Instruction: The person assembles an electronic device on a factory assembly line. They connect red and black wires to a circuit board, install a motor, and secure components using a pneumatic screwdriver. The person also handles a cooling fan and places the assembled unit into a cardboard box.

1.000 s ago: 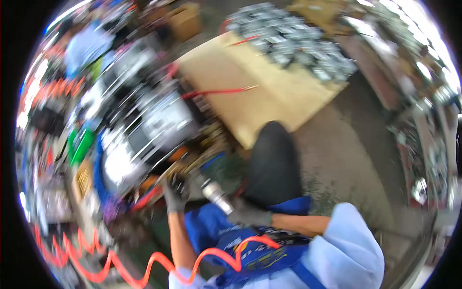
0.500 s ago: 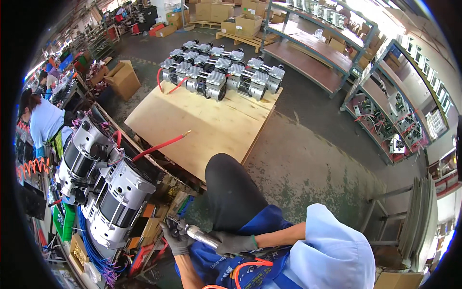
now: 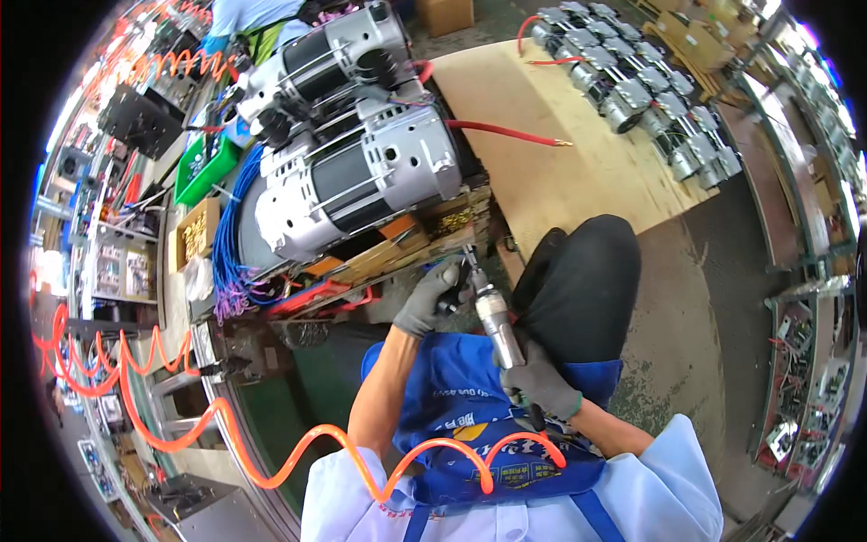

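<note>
My right hand (image 3: 542, 381), in a grey work glove, is wrapped round a silver air screwdriver (image 3: 495, 321) that points up and away over my lap. Close to its tip, my left hand (image 3: 432, 298), also gloved, closes its fingers on a small dark part that I cannot make out. An orange coiled air hose (image 3: 339, 434) runs across my front towards the driver's lower end. Ahead of the left hand, two silver-and-black motor units (image 3: 361, 176) lie side by side on the bench. A red hose (image 3: 510, 134) sticks out beside them.
Several smaller motor units (image 3: 623, 90) stand on a plywood-topped table (image 3: 506, 99) to the far right. Left on the bench are a green bin (image 3: 206, 169), a box of brass fittings (image 3: 194, 233) and blue wires (image 3: 233, 244). A co-worker's sleeve (image 3: 257, 14) shows beyond; shelves (image 3: 781, 181) line the right.
My view has swung left, bringing the bench and the orange hose further into sight. Both hands stay at the screwdriver over my lap, the right still gripping it.
</note>
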### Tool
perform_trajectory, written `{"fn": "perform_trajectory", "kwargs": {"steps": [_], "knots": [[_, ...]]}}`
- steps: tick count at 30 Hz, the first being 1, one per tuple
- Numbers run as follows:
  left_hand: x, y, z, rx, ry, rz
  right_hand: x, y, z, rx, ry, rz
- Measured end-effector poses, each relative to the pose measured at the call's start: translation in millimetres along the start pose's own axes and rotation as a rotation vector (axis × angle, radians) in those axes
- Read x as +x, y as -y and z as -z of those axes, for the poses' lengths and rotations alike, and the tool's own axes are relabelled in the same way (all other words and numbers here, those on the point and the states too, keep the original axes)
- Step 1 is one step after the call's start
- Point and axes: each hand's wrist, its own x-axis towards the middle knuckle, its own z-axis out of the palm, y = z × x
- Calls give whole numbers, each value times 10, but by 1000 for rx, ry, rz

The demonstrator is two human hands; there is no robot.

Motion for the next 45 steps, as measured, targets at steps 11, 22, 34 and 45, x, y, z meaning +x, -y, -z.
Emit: {"fn": "perform_trajectory", "kwargs": {"steps": [11, 22, 34, 45], "knots": [[371, 20, -108, -373, -531, -94, -78, 151, -92, -34, -16, -48], [398, 129, -114, -445, -494, 6, -9, 78, -33, 29, -7, -17], [379, -144, -276, -326, -431, -61, 55, 143, -30, 36, 22, 32], [615, -325, -283, -382, -371, -96, 113, 427, -133, -35, 3, 31]]}}
